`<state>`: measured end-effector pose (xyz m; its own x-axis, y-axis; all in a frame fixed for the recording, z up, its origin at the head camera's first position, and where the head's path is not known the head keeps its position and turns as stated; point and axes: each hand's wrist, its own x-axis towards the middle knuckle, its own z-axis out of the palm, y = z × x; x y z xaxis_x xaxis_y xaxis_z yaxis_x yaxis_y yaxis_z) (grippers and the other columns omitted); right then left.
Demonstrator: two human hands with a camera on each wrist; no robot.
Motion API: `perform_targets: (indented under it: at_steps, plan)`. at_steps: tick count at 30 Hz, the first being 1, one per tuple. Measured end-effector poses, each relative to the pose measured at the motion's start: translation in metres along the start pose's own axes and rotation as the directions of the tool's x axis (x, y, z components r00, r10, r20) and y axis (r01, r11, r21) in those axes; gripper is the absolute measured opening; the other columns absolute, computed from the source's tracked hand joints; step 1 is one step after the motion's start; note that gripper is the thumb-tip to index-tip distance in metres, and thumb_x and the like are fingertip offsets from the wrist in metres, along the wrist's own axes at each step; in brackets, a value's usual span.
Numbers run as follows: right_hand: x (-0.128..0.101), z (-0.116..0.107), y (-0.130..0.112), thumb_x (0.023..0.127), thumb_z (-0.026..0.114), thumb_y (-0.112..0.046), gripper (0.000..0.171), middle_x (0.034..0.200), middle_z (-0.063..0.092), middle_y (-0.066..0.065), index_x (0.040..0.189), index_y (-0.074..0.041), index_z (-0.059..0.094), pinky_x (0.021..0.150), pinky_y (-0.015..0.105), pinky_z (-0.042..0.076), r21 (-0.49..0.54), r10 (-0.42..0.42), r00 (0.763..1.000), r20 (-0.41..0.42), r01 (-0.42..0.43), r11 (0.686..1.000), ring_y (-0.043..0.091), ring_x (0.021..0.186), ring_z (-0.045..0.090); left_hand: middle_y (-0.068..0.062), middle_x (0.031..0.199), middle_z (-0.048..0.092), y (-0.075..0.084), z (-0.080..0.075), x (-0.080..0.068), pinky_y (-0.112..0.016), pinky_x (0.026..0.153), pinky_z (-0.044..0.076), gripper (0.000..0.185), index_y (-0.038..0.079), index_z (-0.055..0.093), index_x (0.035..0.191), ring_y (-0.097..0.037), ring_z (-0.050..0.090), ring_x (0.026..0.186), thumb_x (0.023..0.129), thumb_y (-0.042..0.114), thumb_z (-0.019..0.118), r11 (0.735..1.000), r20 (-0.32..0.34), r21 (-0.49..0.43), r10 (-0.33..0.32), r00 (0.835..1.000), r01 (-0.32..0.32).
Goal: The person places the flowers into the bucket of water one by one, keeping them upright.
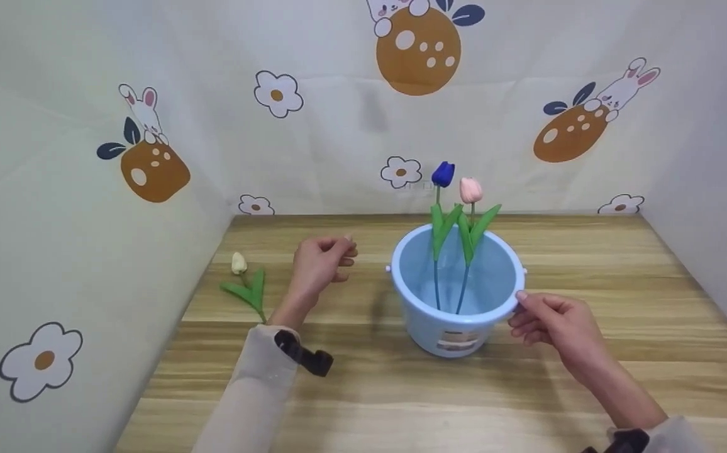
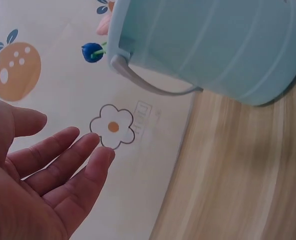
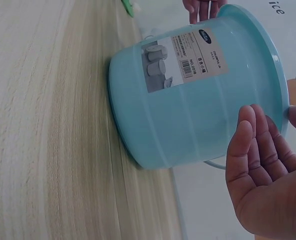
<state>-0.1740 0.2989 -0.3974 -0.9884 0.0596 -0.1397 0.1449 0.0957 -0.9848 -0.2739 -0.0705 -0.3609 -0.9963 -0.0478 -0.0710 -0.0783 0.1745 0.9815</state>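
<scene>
**Bucket with two tulips, hands at either side**

The bucket (image 1: 458, 302) stands mid-counter (image 1: 590, 377), holding a blue tulip (image 1: 443, 174) and a pink tulip (image 1: 470, 189); the right hand (image 1: 552, 324) pinches its rim; the left hand (image 1: 321, 261) hovers loosely open, empty; a white tulip (image 1: 239, 263) lies left.

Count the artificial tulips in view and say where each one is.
3. A dark blue artificial tulip and a pink artificial tulip stand in the light blue plastic bucket; a cream artificial tulip lies on the wooden table. None seems hidden.
</scene>
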Motion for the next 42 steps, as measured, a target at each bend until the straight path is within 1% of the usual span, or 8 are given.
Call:
perform_targets:
  at_steps: [7, 10, 16, 22, 29, 32, 37, 42]
  plan:
    - [0.001, 0.002, 0.000, 0.107, 0.064, -0.023, 0.031, 0.076, 0.077, 0.002, 0.092, -0.001, 0.077, 0.064, 0.029, 0.063, 0.014, -0.032, 0.999, 0.011, 0.032, 0.999, 0.016, 0.069, 0.075, -0.015, 0.106, 0.080, -0.015, -0.015, 0.001, -0.027, 0.066, 0.062, 0.031, 0.001, 0.078, 0.112, -0.019, 0.077, 0.089, 0.105, 0.028, 0.064, 1.000, -0.009, 0.003, -0.014, 1.000, 0.014]
    - [0.001, 0.002, 0.000, 0.107, 0.064, -0.024, 0.030, 0.077, 0.077, 0.002, 0.092, -0.002, 0.077, 0.064, 0.029, 0.063, 0.015, -0.032, 0.999, 0.014, 0.032, 0.999, 0.015, 0.069, 0.075, -0.015, 0.104, 0.080, -0.021, -0.021, 0.002, -0.029, 0.068, 0.063, 0.030, 0.001, 0.078, 0.112, -0.020, 0.078, 0.088, 0.105, 0.027, 0.064, 1.000, -0.022, 0.003, -0.024, 0.999, 0.024]
    - [0.001, 0.002, 0.001, 0.107, 0.065, -0.026, 0.030, 0.078, 0.078, 0.002, 0.093, -0.003, 0.077, 0.065, 0.029, 0.063, 0.005, -0.021, 1.000, 0.012, 0.021, 1.000, 0.016, 0.071, 0.075, -0.015, 0.106, 0.081, -0.031, -0.035, 0.005, -0.030, 0.069, 0.064, 0.031, -0.001, 0.076, 0.115, -0.021, 0.079, 0.091, 0.104, 0.026, 0.063, 0.999, -0.063, 0.004, -0.050, 0.997, 0.051]
    - [0.001, 0.001, 0.000, 0.107, 0.065, -0.029, 0.029, 0.080, 0.078, 0.002, 0.093, -0.006, 0.078, 0.067, 0.029, 0.063, -0.010, -0.001, 1.000, 0.013, 0.001, 1.000, 0.016, 0.073, 0.075, -0.017, 0.104, 0.081, -0.043, -0.046, 0.007, -0.028, 0.064, 0.064, 0.031, -0.005, 0.074, 0.116, -0.014, 0.077, 0.080, 0.103, 0.021, 0.064, 0.997, -0.085, -0.007, -0.076, 0.993, 0.076]
    - [0.001, 0.002, 0.000, 0.106, 0.066, -0.029, 0.029, 0.080, 0.078, 0.002, 0.093, -0.006, 0.078, 0.067, 0.030, 0.064, -0.008, 0.009, 1.000, 0.009, -0.009, 1.000, 0.016, 0.073, 0.075, -0.018, 0.110, 0.080, -0.053, -0.061, 0.006, -0.028, 0.071, 0.064, 0.035, -0.004, 0.072, 0.123, -0.024, 0.077, 0.093, 0.105, 0.023, 0.061, 0.988, -0.092, 0.035, -0.149, 0.985, 0.152]
    - [0.000, 0.002, 0.000, 0.106, 0.066, -0.028, 0.029, 0.080, 0.078, 0.002, 0.093, -0.005, 0.078, 0.067, 0.030, 0.063, -0.004, 0.002, 1.000, 0.011, -0.002, 1.000, 0.016, 0.073, 0.075, -0.019, 0.111, 0.079, -0.059, -0.066, 0.005, -0.032, 0.074, 0.065, 0.035, -0.005, 0.070, 0.125, -0.021, 0.077, 0.090, 0.105, 0.023, 0.061, 0.985, -0.092, 0.027, -0.165, 0.982, 0.168]
    - [0.000, 0.002, 0.000, 0.107, 0.065, -0.026, 0.029, 0.078, 0.077, 0.003, 0.093, -0.003, 0.077, 0.065, 0.030, 0.063, -0.001, -0.016, 1.000, 0.008, 0.016, 1.000, 0.016, 0.071, 0.075, -0.015, 0.101, 0.080, -0.066, -0.074, 0.002, -0.031, 0.071, 0.065, 0.036, -0.008, 0.069, 0.125, -0.016, 0.076, 0.081, 0.105, 0.020, 0.060, 0.985, -0.095, 0.015, -0.169, 0.981, 0.172]
    - [0.000, 0.001, 0.000, 0.107, 0.065, -0.027, 0.029, 0.079, 0.077, 0.003, 0.093, -0.004, 0.077, 0.066, 0.030, 0.063, 0.002, -0.010, 1.000, 0.004, 0.010, 1.000, 0.016, 0.072, 0.075, -0.008, 0.092, 0.079, -0.067, -0.078, 0.001, -0.029, 0.070, 0.065, 0.035, -0.009, 0.068, 0.124, -0.011, 0.075, 0.075, 0.106, 0.019, 0.060, 0.982, -0.099, -0.016, -0.190, 0.977, 0.189]
